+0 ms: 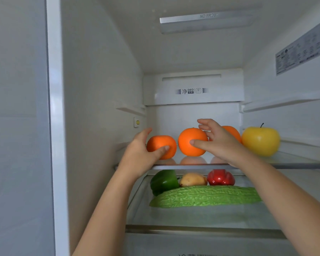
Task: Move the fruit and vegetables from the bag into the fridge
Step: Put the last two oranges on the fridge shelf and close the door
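Observation:
Both arms reach into the open fridge at the glass shelf [294,164]. My left hand [142,148] grips the leftmost orange [160,145], which rests on the shelf. My right hand [218,139] holds the middle orange [190,142], thumb in front and fingers spread behind it. A third orange [233,133] sits partly hidden behind my right hand. A yellow apple [260,140] stands at the right end of the row. The bag is out of view.
On the shelf below lie a green pepper [163,181], a potato [193,180], a red pepper [221,178] and a long bitter gourd [205,196] in front of them. The fridge's left wall [100,108] is close to my left hand.

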